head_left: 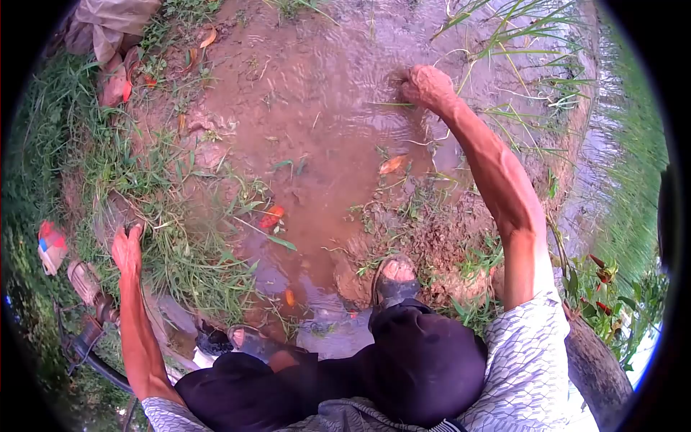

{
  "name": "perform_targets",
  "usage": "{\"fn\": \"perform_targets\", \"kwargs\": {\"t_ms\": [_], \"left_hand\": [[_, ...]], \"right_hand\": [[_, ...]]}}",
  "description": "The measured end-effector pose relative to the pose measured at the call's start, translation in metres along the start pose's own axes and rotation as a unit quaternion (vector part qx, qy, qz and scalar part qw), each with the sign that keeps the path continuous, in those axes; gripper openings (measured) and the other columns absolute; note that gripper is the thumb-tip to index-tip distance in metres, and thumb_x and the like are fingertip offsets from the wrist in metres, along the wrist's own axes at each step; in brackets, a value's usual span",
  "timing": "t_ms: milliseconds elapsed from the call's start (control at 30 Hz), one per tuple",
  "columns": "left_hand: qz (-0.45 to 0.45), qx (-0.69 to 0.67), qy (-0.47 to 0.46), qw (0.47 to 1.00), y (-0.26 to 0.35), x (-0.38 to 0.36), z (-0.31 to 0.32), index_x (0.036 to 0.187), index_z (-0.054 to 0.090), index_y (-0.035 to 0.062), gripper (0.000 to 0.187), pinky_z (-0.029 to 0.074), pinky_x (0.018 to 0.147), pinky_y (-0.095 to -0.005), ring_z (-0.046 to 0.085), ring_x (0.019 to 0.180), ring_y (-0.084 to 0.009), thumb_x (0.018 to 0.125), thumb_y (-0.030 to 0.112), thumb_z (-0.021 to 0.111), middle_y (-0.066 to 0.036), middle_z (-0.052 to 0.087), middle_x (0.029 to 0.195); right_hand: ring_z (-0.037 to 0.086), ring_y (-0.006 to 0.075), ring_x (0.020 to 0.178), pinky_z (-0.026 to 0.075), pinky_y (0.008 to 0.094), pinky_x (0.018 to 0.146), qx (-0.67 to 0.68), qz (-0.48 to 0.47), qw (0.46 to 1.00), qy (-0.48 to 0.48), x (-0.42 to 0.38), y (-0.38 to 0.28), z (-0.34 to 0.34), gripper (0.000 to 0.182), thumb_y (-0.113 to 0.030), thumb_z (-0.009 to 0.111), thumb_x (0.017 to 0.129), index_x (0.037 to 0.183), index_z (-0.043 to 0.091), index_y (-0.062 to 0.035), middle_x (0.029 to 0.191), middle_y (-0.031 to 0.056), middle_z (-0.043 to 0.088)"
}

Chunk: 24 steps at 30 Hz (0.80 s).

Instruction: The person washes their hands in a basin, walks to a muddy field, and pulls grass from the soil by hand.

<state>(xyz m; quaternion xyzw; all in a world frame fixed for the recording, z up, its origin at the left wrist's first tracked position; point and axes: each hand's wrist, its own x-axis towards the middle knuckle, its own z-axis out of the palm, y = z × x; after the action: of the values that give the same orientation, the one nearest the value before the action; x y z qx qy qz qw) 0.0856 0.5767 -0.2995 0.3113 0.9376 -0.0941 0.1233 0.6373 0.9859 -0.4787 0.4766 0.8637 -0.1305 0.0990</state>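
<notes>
My right hand (430, 88) is stretched far forward over the shallow muddy water (324, 169), fingers curled closed. A brownish smear shows at its knuckles, and I cannot tell what the fingers hold. Thin green grass blades (515, 47) stand in the water to its right. Off to the left, my left hand (127, 248) hangs low beside a tuft of grass (191, 255), its fingers slightly apart and nothing visible in them. A sandalled foot (397, 272) rests on the mud below the water.
Orange-red leaves (272, 216) lie scattered on the mud. At the left edge are a red, white and blue packet (52, 248) and bicycle parts (86, 288). Pale cloth (111, 25) is at top left. A log (597, 360) lies at lower right.
</notes>
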Motion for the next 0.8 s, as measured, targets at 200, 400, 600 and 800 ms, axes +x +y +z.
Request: {"fn": "perform_targets", "kwargs": {"t_ms": [200, 400, 600, 800], "left_hand": [[-0.008, 0.004, -0.022, 1.0, 0.001, 0.004, -0.005, 0.122, 0.059, -0.0052, 0.068, 0.041, 0.095, -0.0452, 0.058, 0.107, -0.0457, 0.083, 0.051, 0.055, -0.031, 0.062, 0.112], [0.019, 0.011, -0.006, 1.0, -0.016, 0.015, 0.003, 0.117, 0.061, -0.0059, 0.066, 0.043, 0.091, -0.0443, 0.06, 0.101, -0.0426, 0.085, 0.051, 0.055, -0.029, 0.064, 0.107], [0.025, 0.04, 0.005, 0.999, -0.019, 0.014, 0.007, 0.121, 0.059, -0.0069, 0.071, 0.041, 0.095, -0.0458, 0.057, 0.109, -0.0452, 0.085, 0.053, 0.053, -0.032, 0.062, 0.113], [0.003, 0.028, -0.026, 0.999, -0.012, 0.013, 0.001, 0.121, 0.059, -0.0057, 0.072, 0.041, 0.095, -0.0464, 0.057, 0.11, -0.0456, 0.083, 0.056, 0.053, -0.032, 0.061, 0.115]], "right_hand": [[0.066, 0.0177, 0.073, 0.052, 0.0343, 0.069, 0.436, -0.018, 0.898, 0.053, -0.015, 0.007, -0.068, 0.023, -0.026, 0.064, 0.084, 0.091, 0.069, -0.0045, 0.078, 0.0085, 0.07], [0.063, 0.0122, 0.071, 0.051, 0.0283, 0.067, 0.381, -0.011, 0.906, -0.185, -0.081, -0.014, -0.126, 0.02, -0.021, 0.066, 0.084, 0.094, 0.07, -0.0038, 0.076, 0.0031, 0.069], [0.067, 0.0375, 0.087, 0.054, 0.0479, 0.076, 0.058, 0.042, 0.997, -0.01, -0.102, -0.005, 0.002, 0.026, -0.03, 0.065, 0.08, 0.09, 0.07, -0.007, 0.089, 0.0207, 0.067], [0.066, 0.0393, 0.09, 0.053, 0.0495, 0.079, 0.098, 0.122, 0.988, 0.011, -0.096, -0.02, 0.016, 0.022, -0.021, 0.058, 0.077, 0.09, 0.069, -0.0066, 0.094, 0.0216, 0.067]]}}
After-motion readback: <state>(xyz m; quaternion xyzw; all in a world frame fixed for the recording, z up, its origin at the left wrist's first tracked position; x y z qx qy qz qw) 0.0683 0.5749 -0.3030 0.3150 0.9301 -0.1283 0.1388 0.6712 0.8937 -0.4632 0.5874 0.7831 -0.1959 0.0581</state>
